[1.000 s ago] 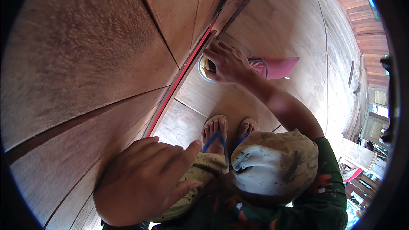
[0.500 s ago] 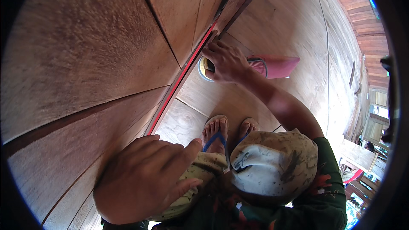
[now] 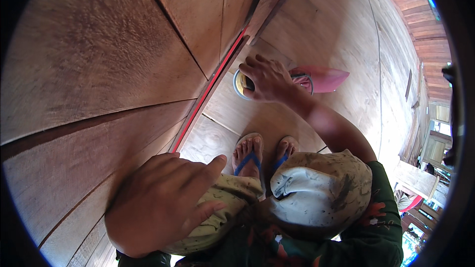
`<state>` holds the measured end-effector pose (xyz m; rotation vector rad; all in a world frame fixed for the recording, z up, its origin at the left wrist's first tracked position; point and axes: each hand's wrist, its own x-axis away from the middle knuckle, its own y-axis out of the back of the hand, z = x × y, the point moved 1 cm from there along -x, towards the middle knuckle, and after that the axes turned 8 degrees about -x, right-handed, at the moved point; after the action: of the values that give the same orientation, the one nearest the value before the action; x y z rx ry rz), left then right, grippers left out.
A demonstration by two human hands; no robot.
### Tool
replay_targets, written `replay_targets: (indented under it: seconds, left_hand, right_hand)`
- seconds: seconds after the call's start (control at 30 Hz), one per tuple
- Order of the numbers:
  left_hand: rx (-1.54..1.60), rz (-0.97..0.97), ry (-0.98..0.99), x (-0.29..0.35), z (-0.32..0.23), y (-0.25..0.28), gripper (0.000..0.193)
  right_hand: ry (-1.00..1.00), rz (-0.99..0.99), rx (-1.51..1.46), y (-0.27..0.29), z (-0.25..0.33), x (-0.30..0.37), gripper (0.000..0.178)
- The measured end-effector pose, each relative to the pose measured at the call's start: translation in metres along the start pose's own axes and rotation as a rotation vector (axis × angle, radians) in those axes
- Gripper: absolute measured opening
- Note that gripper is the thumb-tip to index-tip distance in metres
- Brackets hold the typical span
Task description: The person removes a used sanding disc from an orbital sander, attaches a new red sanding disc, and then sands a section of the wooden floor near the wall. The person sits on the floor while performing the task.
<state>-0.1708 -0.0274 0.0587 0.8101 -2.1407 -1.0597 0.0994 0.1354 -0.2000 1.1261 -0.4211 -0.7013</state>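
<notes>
My right hand (image 3: 267, 80) is over a small round container (image 3: 238, 85) with a pale rim and yellowish inside, standing on the wooden floor. Its fingers are bent and the thumb points down beside the rim; what they grip, if anything, is hidden. Beside that wrist lies a pinkish-red, flat-looking thing (image 3: 329, 79) with a dark curved edge. Close by runs a wooden panel (image 3: 163, 76) with a thin red strip (image 3: 210, 89) along its edge. My left hand (image 3: 163, 198) is open at the lower left, back up, fingers stretched toward the panel, above my left knee.
My feet in blue-strapped flip-flops (image 3: 249, 157) stand on the floor boards (image 3: 213, 136). A thin cable (image 3: 378, 39) runs along the right side. Farther right are a light-coloured table (image 3: 415, 178) and a person beside something red.
My right hand has drawn back from the strip at the panel's edge, slightly down and right, and is over the round container. My left hand has barely shifted.
</notes>
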Motion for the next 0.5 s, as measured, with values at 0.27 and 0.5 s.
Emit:
replay_targets:
  seconds: [0.27, 0.5]
  left_hand:
    - [0.035, 0.011, 0.032, 0.001, 0.005, -0.006, 0.067]
    - [0.068, -0.012, 0.041, 0.002, 0.004, -0.005, 0.068]
  right_hand:
    - [-0.008, -0.013, -0.020, -0.005, -0.002, 0.028, 0.050]
    - [-0.069, 0.010, -0.024, 0.017, -0.016, 0.109, 0.047]
